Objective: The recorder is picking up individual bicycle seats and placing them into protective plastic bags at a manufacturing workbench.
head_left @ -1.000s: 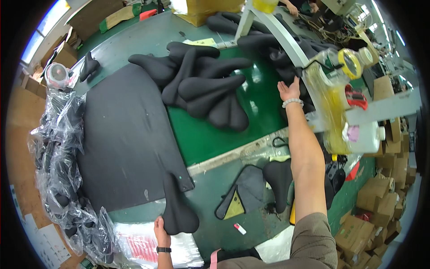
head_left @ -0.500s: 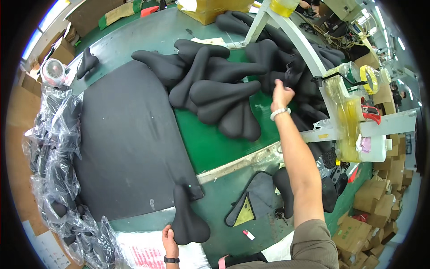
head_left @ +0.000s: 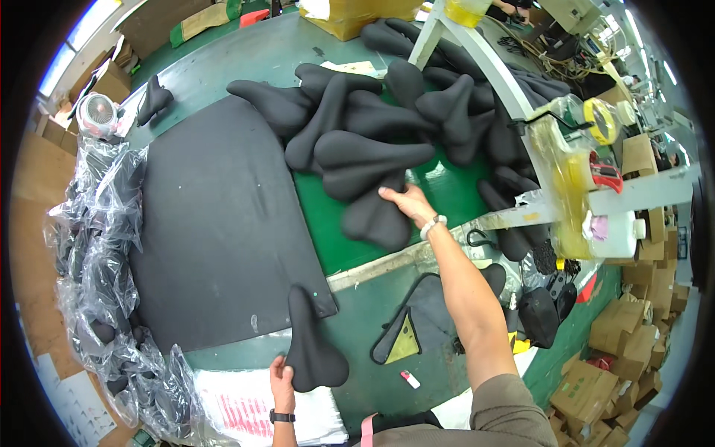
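A black bicycle saddle stands by the front edge of the black mat, nose pointing away. My left hand grips its wide rear end from the left side. My right hand is closed on another black saddle at the near end of the pile, with the thumb on top and the other fingers hidden. Just beyond, a saddle lying crosswise covers part of that one's nose. Several more black saddles lie heaped on the green surface behind.
A large black mat covers the table's left part. Plastic-wrapped saddles line the left edge. White plastic bags lie near me. A grey metal frame with tape rolls stands at right. A black-and-yellow triangular pouch sits in front.
My right hand has come from the right side of the pile toward me and left, onto a near saddle. A saddle on the right of the pile now lies differently. My left hand keeps its saddle.
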Available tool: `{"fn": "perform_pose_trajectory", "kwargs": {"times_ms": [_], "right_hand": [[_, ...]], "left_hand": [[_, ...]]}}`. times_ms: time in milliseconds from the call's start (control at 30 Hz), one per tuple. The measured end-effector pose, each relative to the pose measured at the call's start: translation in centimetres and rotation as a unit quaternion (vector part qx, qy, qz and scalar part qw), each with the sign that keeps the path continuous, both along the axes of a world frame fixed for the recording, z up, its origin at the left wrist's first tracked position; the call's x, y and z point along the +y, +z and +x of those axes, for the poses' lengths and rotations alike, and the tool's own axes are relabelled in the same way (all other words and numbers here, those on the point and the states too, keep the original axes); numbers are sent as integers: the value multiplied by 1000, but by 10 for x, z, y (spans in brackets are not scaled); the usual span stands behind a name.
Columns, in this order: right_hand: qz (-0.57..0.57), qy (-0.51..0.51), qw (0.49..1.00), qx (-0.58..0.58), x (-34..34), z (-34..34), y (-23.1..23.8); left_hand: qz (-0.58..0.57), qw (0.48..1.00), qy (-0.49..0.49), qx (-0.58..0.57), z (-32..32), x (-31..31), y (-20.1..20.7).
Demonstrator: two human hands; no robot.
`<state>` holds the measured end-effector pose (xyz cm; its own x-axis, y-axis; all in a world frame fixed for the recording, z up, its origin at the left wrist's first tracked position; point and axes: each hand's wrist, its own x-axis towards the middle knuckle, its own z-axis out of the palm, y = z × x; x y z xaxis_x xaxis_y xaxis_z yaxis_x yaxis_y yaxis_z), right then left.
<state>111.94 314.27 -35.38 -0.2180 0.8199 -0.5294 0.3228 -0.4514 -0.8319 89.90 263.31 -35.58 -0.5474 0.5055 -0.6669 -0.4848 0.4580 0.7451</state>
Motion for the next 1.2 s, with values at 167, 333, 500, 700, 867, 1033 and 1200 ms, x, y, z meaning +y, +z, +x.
{"fn": "perform_pose_trajectory", "kwargs": {"times_ms": [167, 333, 500, 700, 867, 1033, 1200], "right_hand": [[-39, -138, 984, 110, -132, 1, 33], [56, -193, 967, 154, -294, -9, 102], [-37, -215, 965, 145, -398, -7, 148], [-23, -116, 984, 133, -368, 44, 162], [-234, 302, 924, -30, -357, 73, 183], [-277, 479, 833, 28, -405, 71, 185], [-86, 451, 888, 31, -469, 78, 175]], "left_hand": [[-31, 997, -66, -7, 7, 8, 30], [-68, 953, -40, 291, 27, 19, 75], [58, 997, 25, 37, 89, 21, 155], [93, 992, -34, 73, 68, -43, 160], [79, 992, -77, 64, 50, -63, 160], [-41, 881, -232, 410, 77, -48, 166], [163, 716, -451, 507, 120, -53, 172]]}}
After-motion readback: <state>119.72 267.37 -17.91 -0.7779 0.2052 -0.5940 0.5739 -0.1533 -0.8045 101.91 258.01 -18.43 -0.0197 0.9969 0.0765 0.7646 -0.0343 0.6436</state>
